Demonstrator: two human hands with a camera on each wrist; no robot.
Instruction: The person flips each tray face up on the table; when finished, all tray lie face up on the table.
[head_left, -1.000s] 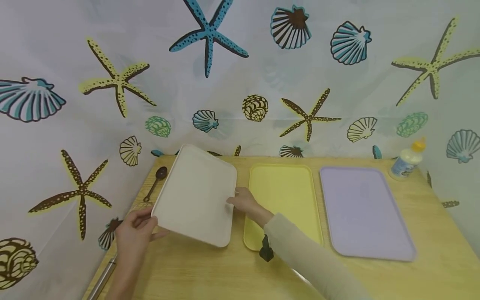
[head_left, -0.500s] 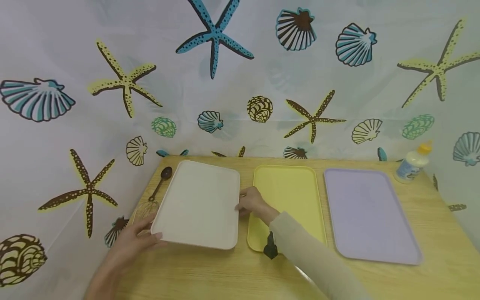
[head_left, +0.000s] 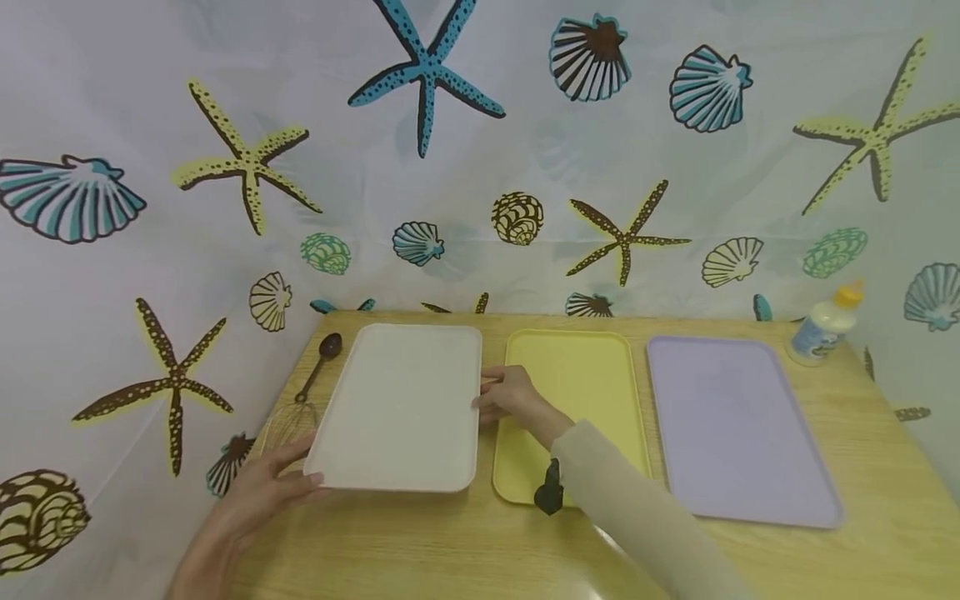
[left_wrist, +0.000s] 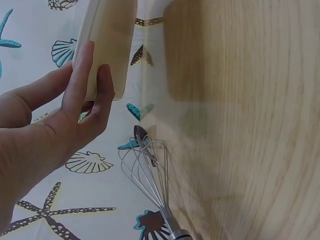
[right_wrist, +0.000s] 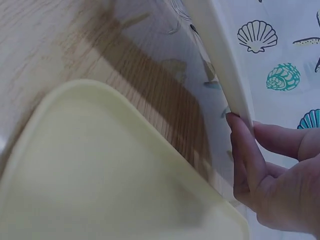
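A white rectangular tray point(head_left: 397, 408) is held above the left part of the table by both hands. My left hand point(head_left: 262, 487) grips its near left corner, with fingers under the tray and thumb at the rim. On the opposite long side my right hand point(head_left: 517, 400) pinches the rim between thumb and fingers. In the left wrist view the underside of the tray point(left_wrist: 110, 45) shows, and its shadow falls on the wood. A yellow tray point(head_left: 573, 367) lies flat beneath my right forearm. Farther right lies a lilac tray point(head_left: 738, 425).
A wire whisk point(head_left: 292, 425) and a dark spoon point(head_left: 318, 367) lie along the table's left edge, beside the white tray. At the back right stands a bottle with an orange cap point(head_left: 821, 327). A curtain printed with sea shells point(head_left: 480, 167) borders the table.
The white tray has come down from a steep tilt to nearly level. My left hand has shifted at its near left corner, and the whisk's wires have come into view.
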